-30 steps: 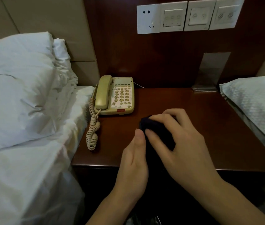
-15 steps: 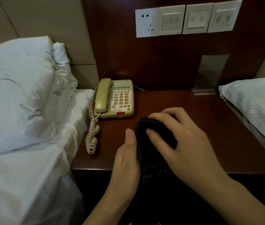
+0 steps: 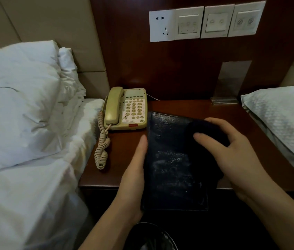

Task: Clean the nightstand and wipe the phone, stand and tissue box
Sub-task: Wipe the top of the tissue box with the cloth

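Mid-task, tissue box step. Left hand (image 3: 133, 170) grips the left edge of the flat dark tissue box (image 3: 173, 163), centre frame, held tilted over the worktop (image 3: 205, 109) front edge. Right hand (image 3: 232, 152) is curled around a bunched dark cloth (image 3: 205, 130), pressing it on the box's upper right. Box face shows pale dusty smears lower down, so probably not wiped through yet; lighting is dim, hard to be sure. Phone (image 3: 126, 109) sits left of centre, beside the box, cord dangling; metal stand (image 3: 231, 83) upper right against the wall panel. Can't tell whether either is wiped. Bare worktop looks clean-ish.
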`<state>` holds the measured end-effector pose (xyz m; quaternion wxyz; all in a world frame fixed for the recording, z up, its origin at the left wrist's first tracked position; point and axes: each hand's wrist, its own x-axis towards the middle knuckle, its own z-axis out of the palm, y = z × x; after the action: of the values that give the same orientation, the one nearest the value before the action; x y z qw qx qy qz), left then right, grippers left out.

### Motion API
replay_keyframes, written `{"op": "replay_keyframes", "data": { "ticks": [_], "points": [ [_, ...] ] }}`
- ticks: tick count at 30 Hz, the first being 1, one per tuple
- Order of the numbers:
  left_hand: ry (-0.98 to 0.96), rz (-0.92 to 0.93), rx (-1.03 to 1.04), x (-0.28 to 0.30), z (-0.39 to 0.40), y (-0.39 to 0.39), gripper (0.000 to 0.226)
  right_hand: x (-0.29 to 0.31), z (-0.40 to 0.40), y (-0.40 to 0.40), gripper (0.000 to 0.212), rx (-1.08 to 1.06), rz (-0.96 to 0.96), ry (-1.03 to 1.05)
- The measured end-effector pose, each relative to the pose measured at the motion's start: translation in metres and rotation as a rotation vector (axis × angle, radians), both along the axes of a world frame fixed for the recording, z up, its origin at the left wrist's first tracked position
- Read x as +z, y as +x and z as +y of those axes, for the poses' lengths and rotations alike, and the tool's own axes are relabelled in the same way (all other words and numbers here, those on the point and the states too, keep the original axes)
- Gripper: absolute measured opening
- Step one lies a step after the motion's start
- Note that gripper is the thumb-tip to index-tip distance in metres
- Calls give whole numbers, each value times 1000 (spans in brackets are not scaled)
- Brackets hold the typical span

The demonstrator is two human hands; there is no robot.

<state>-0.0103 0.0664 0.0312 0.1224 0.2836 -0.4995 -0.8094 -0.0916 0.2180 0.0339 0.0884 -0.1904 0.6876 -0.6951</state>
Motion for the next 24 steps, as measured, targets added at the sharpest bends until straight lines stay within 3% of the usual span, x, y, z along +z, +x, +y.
{"op": "replay_keyframes", "data": {
  "ticks": [4,8,10,13,15,17,21,24],
  "points": [
    [-74,0,-116,-14,9,22,45,-3,3,3,18,-64,140,110],
    [-220,17,-101,-9,17,28,58,-5,1,8,25,-227,610,463],
    [-373,16,-74,-6,21,27,58,-7,-7,13,33,-195,756,541],
    [-475,-27,19,-9,21,28,60,-14,-16,27,33,3,801,567],
    [-392,-75,85,-15,14,29,78,-21,-20,38,32,143,822,559],
    [-294,-79,133,-19,7,31,81,-26,-22,45,31,194,859,574],
    [-427,-53,55,-18,11,30,72,-21,-26,33,33,9,826,521],
    [-489,-3,-11,-12,20,29,51,-12,-29,13,39,-116,709,529]
  ]
}}
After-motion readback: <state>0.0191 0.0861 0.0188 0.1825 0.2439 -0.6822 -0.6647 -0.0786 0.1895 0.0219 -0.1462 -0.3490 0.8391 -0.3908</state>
